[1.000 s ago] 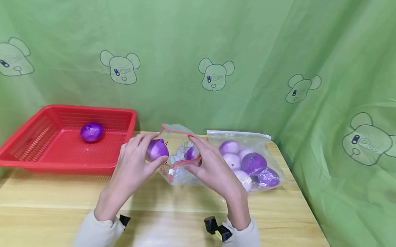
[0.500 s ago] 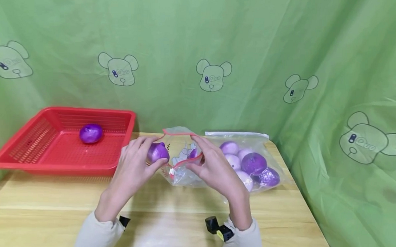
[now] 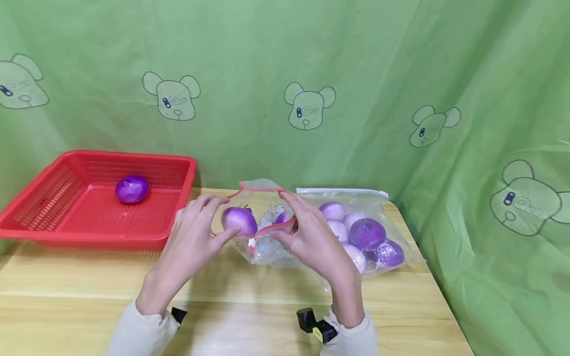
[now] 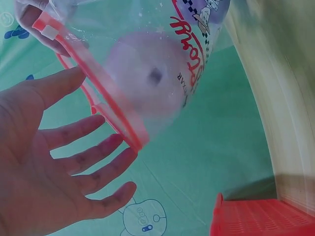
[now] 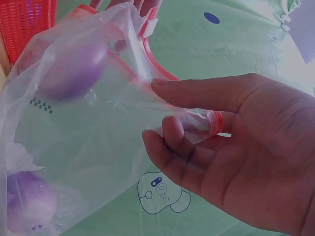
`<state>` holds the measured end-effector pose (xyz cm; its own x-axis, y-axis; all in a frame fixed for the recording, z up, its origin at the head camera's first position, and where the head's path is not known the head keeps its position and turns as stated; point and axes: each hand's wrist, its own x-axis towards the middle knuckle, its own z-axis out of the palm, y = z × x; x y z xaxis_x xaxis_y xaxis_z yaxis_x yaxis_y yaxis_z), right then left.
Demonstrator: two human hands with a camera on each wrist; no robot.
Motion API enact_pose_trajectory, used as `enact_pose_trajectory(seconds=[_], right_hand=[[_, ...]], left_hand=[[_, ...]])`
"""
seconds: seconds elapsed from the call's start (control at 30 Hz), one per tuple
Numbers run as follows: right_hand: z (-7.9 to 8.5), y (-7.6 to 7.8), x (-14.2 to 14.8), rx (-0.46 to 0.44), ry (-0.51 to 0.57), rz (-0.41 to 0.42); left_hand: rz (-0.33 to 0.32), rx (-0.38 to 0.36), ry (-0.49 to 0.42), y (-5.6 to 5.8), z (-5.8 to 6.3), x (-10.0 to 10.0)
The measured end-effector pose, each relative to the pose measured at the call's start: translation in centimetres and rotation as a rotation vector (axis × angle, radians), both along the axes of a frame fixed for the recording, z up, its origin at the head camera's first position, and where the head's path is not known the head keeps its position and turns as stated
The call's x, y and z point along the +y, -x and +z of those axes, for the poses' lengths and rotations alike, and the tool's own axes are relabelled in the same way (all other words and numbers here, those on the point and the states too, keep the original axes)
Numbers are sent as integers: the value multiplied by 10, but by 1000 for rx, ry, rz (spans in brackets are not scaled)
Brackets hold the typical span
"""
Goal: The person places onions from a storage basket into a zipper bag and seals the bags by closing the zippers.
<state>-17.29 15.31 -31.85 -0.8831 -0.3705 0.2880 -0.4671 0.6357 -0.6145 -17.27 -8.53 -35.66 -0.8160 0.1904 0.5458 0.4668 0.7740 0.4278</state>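
Note:
A clear plastic zip bag (image 3: pixel 269 255) with a red-edged mouth is held up over the table, spread wide between both hands. My right hand (image 3: pixel 317 239) grips the bag's right rim between thumb and curled fingers. On the left side, my left hand (image 3: pixel 192 235) has its fingers spread and fairly straight, fingertips right at the red rim. A purple onion (image 3: pixel 239 221) is inside the bag near its mouth; the right wrist view shows it blurred through the plastic. Deeper in the bag, a second purple onion (image 5: pixel 32 201) lies at the bottom.
A red plastic basket (image 3: pixel 100 213) with one purple onion (image 3: pixel 131 189) stands at the left. To the right, behind my right hand, lies another clear bag (image 3: pixel 398 224) with several white and purple onions in it. A green curtain (image 3: pixel 249 135) closes off the back and right.
The onion has left my left hand's grip and moved right into the bag's mouth, turning as it goes. The bag and right hand have shifted slightly right.

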Motion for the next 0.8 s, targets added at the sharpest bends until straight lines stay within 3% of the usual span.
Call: enact_pose_trajectory(seconds=[0.43, 0.8], right_hand=[[1, 2, 3, -8, -4, -22], [-1, 1, 4, -22, 0, -26]], left_hand=[[8, -55, 13, 1, 1, -2], [-24, 55, -41, 3, 0, -7]])
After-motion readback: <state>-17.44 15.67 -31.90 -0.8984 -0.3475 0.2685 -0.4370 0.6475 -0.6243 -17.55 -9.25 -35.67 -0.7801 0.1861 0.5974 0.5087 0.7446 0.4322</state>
